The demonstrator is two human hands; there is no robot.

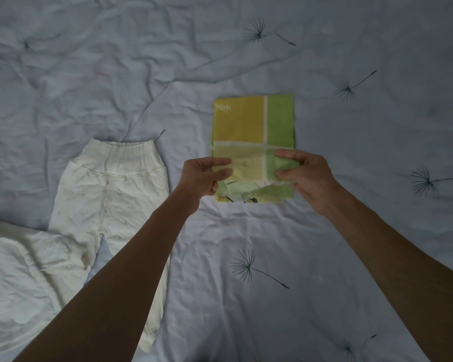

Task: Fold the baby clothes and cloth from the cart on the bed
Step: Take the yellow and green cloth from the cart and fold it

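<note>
On the bed, right of centre, the yellow-and-green checked cloth (251, 121) is laid on the grey-blue sheet (351, 48), far edge flat and roughly square to the view. The near portion of the cloth is raised off the sheet and held between both hands. A lower layer with a cartoon print is exposed just beneath it at the near edge. The left side of the raised portion is pinched by the left hand (202, 178) between thumb and forefinger, with the remaining fingers curled toward the palm. The right side is pinched by the right hand (306, 176) between thumb and fingers on the green panel (fabric is bunched slightly at that grip). Both bare forearms are extended from the bottom of the view. White lettering (222, 107) is printed on the far yellow panel, too small to be read with confidence. White baby trousers (110, 184) are spread flat on the sheet left of the cloth, waistband at the far end, apart from the cloth, and partly covered by the left forearm. A second white garment (16, 270) is laid at lower left, against the trousers' nearer leg. Whether it touches or overlaps cannot be told, nor its type. The sheet is creased throughout and marked with dark dandelion-seed prints (246, 267).
</note>
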